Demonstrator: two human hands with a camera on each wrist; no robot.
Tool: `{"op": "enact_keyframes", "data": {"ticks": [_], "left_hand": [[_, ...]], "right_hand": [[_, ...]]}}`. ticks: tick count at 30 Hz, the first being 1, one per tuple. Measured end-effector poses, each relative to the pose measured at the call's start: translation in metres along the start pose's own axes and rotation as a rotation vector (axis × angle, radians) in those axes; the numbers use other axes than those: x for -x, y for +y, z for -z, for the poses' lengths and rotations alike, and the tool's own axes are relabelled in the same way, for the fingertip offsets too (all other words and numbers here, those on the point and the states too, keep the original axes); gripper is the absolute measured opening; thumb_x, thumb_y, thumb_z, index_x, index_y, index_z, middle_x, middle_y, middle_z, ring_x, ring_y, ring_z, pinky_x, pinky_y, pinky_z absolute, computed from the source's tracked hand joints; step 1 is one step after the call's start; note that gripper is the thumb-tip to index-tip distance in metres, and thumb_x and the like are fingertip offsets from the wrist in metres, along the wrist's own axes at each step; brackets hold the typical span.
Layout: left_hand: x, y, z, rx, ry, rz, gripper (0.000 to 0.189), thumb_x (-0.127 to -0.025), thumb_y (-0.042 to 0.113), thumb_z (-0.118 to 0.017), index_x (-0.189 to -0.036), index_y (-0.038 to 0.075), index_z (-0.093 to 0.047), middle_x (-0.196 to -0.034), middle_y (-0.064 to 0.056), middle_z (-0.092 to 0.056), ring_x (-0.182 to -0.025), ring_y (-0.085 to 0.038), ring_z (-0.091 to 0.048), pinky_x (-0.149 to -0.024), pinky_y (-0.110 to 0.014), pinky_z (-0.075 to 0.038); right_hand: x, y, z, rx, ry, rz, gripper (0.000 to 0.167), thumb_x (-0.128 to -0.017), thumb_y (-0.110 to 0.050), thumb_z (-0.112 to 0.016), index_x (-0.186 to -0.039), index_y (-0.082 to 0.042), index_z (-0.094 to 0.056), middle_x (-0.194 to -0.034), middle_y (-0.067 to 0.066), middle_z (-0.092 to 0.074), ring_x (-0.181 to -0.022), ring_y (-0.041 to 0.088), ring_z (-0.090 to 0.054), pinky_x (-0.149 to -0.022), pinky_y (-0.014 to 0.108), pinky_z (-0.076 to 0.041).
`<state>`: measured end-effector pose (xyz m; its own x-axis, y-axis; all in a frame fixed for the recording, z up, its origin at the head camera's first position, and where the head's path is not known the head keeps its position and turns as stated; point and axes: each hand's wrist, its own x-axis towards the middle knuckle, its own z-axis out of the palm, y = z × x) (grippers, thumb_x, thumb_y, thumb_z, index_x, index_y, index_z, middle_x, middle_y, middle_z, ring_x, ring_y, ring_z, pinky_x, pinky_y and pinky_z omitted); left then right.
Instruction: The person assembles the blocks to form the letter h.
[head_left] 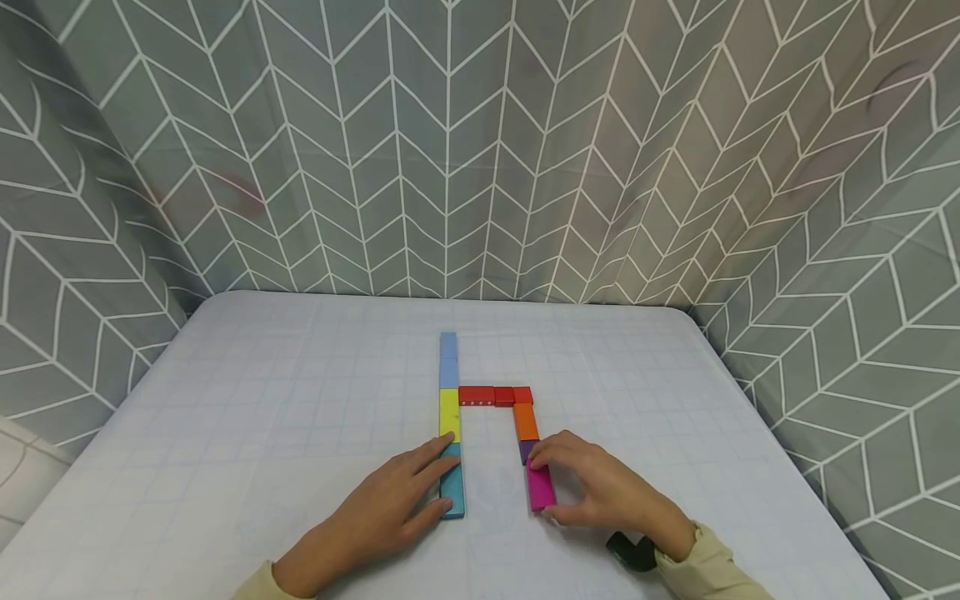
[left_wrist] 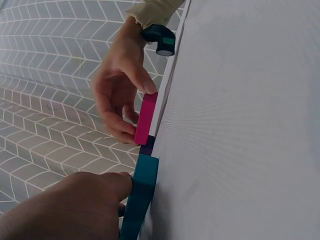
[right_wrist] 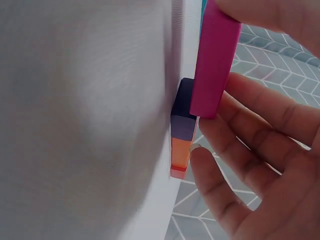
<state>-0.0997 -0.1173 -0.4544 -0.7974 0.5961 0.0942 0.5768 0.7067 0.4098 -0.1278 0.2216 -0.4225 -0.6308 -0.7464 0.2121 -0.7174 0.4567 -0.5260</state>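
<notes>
In the head view a magenta block (head_left: 541, 487) is pinched by my right hand (head_left: 596, 483), thumb at its near end and fingertips at its far end. Just beyond it sits a small purple block (right_wrist: 184, 126), partly hidden by fingers in the head view. My left hand (head_left: 390, 498) rests its fingers on a teal block (head_left: 453, 487), the index fingertip reaching the edge of the yellow block (head_left: 449, 410). In the left wrist view the left thumb touches the teal block's side. An orange block (head_left: 527, 422) lies beyond the purple one.
Light blue blocks (head_left: 448, 360) continue the left column away from me. Red blocks (head_left: 477, 396) run across from that column to the orange block. All lie on a white-covered table (head_left: 262, 400), with a patterned grey curtain (head_left: 420, 150) behind and at the sides.
</notes>
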Motion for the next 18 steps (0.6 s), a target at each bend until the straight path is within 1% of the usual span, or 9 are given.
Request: {"op": "enact_keyframes", "data": {"ticks": [5,8,13,18], "left_hand": [[0.0005,0.0002,0.0,0.004,-0.001,-0.003,0.062,-0.105,0.055,-0.054,-0.156,0.02,-0.05,-0.167,0.001,-0.033,-0.145,-0.02,-0.042,-0.109,-0.047,-0.046],[0.0001,0.0002,0.0002,0.006,-0.003,-0.003,0.062,-0.105,0.055,-0.054,-0.156,0.021,-0.05,-0.167,0.002,-0.033,-0.145,-0.02,-0.042,-0.109,-0.048,-0.046],[0.0005,-0.0001,0.0008,0.006,-0.008,0.005,0.063,-0.105,0.057,-0.053,-0.157,0.022,-0.049,-0.167,0.002,-0.033,-0.145,-0.02,-0.042,-0.108,-0.048,-0.047],[0.0013,-0.0005,0.0,0.012,-0.013,0.012,0.063,-0.105,0.058,-0.053,-0.157,0.022,-0.05,-0.167,0.003,-0.033,-0.145,-0.021,-0.043,-0.108,-0.048,-0.047]], "right_hand": [[0.0011,-0.0009,-0.0013,0.079,-0.007,-0.013,0.047,-0.079,-0.021,-0.093,-0.119,-0.015,-0.069,-0.133,-0.004,-0.058,-0.124,0.014,-0.055,-0.104,0.037,-0.051],[0.0019,-0.0013,-0.0015,0.106,-0.017,-0.028,0.046,-0.08,-0.025,-0.093,-0.119,-0.015,-0.07,-0.134,-0.004,-0.056,-0.126,0.015,-0.053,-0.103,0.036,-0.051],[0.0022,-0.002,-0.002,0.111,-0.012,-0.038,0.045,-0.084,-0.033,-0.09,-0.121,-0.018,-0.07,-0.135,-0.006,-0.054,-0.126,0.015,-0.052,-0.102,0.035,-0.052],[0.0006,-0.001,-0.0018,0.092,0.022,-0.036,0.04,-0.088,-0.04,-0.085,-0.12,-0.02,-0.07,-0.135,-0.004,-0.055,-0.126,0.014,-0.052,-0.101,0.034,-0.053]]}}
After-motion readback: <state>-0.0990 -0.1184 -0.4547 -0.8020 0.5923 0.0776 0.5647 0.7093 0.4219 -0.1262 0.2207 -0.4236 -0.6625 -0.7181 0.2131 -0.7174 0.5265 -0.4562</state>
